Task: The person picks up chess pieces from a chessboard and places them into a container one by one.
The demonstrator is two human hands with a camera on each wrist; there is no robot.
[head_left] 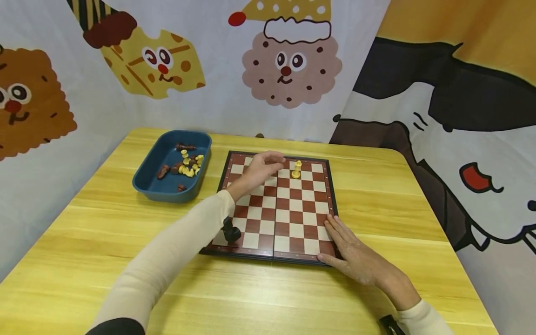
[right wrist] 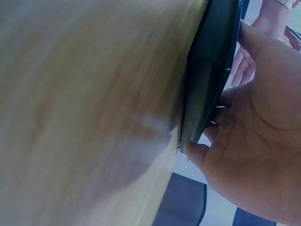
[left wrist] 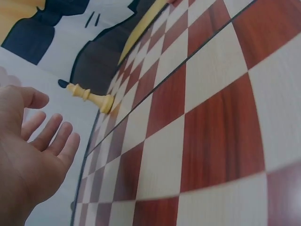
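A tall yellow chess piece (head_left: 296, 170) stands upright on the far edge of the chessboard (head_left: 254, 212), right of the centre fold; its exact kind I cannot tell. My left hand (head_left: 264, 168) hovers over the far left half of the board, fingers loosely bent and holding nothing. In the left wrist view a gap shows between the left hand (left wrist: 37, 160) and the chess piece (left wrist: 94, 98). My right hand (head_left: 358, 258) rests on the board's near right corner, fingers extended on top. Up close, the right hand (right wrist: 263, 127) touches the board's black side (right wrist: 207, 80).
A blue tray (head_left: 140, 181) stands left of the board, with several yellow and brown chess pieces (head_left: 187, 165) lying loose in it. Wooden table (head_left: 377, 186) surrounds the board. Behind hangs a cartoon-printed cloth (head_left: 226, 93). A black wrist device (head_left: 231, 231) sits on the left forearm.
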